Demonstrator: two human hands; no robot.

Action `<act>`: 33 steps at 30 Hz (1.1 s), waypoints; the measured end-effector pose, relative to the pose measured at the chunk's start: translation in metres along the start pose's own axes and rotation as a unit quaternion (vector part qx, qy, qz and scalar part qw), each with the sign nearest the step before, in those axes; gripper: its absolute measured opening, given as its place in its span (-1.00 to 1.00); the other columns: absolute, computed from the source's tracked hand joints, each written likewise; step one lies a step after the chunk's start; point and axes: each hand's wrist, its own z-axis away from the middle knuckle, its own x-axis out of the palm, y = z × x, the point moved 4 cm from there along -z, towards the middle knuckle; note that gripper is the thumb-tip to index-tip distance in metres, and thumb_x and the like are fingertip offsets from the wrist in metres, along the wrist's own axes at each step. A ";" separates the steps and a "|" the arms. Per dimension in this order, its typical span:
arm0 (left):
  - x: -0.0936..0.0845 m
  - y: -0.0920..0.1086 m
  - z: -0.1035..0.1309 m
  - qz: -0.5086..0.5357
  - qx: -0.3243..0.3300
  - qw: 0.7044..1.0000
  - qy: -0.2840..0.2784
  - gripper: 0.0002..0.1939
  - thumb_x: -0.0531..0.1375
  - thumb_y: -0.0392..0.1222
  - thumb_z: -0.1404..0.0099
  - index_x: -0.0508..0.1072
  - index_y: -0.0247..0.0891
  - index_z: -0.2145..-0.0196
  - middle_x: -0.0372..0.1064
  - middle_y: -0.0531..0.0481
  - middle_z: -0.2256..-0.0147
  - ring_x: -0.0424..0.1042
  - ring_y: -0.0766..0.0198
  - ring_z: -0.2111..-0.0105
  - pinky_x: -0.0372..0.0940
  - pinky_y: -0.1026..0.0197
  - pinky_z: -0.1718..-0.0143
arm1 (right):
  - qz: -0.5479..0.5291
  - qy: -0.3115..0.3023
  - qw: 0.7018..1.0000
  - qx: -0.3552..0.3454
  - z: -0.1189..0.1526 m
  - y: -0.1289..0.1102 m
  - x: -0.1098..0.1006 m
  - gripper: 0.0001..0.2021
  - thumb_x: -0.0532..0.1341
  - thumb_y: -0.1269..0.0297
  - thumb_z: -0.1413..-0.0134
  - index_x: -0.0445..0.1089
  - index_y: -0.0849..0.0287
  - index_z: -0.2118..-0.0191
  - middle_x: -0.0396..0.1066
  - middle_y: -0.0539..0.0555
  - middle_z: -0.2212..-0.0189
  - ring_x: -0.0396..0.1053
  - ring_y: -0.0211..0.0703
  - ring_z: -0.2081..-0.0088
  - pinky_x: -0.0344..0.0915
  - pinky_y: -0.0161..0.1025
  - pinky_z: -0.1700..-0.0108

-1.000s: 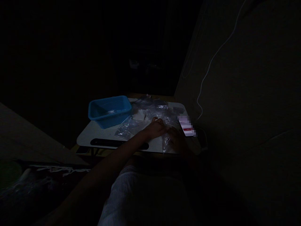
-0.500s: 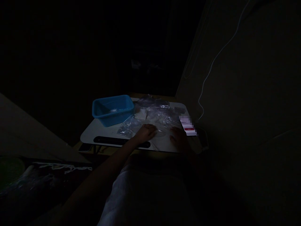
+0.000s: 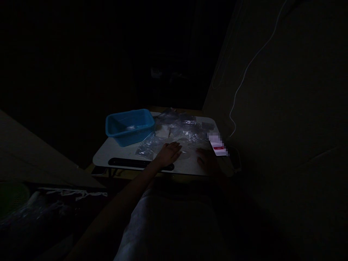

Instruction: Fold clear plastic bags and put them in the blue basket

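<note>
In dim light my left hand [image 3: 169, 154] lies palm down with its fingers spread, at the near side of some crumpled clear plastic bags [image 3: 187, 134]. A thin see-through plastic piece [image 3: 186, 153] rests flat by its fingertips. Deep in shadow, my right hand [image 3: 206, 159] is at the right of that piece, over the white table [image 3: 187, 168]. Its fingers look stretched and apart, and nothing shows in them. Among the bags is a small pale piece [image 3: 163, 131] whose kind I cannot make out.
A blue plastic basin [image 3: 130, 137] stands on the table's left part. A lit phone [image 3: 218, 145] lies by the right edge. Along the near edge runs a black slot [image 3: 130, 163]. A white cable [image 3: 244, 74] hangs at the right wall.
My left hand's fingers are spread a little wider than before. My right hand has barely shifted, its fingers slightly lower. The basin, bags and phone stay in place.
</note>
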 end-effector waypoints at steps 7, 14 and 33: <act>0.002 -0.002 0.000 -0.001 -0.016 1.000 0.010 -0.56 -0.18 -0.06 -0.35 0.20 -0.27 -0.07 0.13 -0.15 -0.11 0.07 0.18 -0.13 -0.01 0.06 -0.05 | -0.027 -0.006 0.999 -0.036 0.002 -0.004 -0.004 -0.66 0.01 0.36 0.01 0.36 0.18 0.11 0.39 0.14 0.08 0.30 -0.05 0.04 0.20 0.01 0.00; 0.004 -0.003 0.000 -0.024 -0.012 1.000 -0.001 -0.55 -0.13 -0.07 -0.33 0.18 -0.32 -0.09 0.10 -0.20 -0.13 0.08 0.13 -0.12 0.00 0.02 -0.04 | -0.028 0.034 0.999 -0.021 0.004 -0.002 -0.006 -0.65 0.00 0.36 0.01 0.34 0.21 0.08 0.37 0.16 0.08 0.29 -0.05 0.03 0.22 -0.01 0.01; 0.002 -0.007 0.001 -0.034 -0.054 0.996 0.060 -0.58 -0.12 -0.10 -0.33 0.20 -0.29 -0.07 0.17 -0.16 -0.09 0.08 0.16 -0.12 0.07 0.06 -0.02 | -0.028 0.020 0.998 -0.043 0.004 -0.006 -0.007 -0.70 0.05 0.40 0.03 0.39 0.21 0.15 0.39 0.17 0.10 0.28 -0.02 0.01 0.22 0.02 0.00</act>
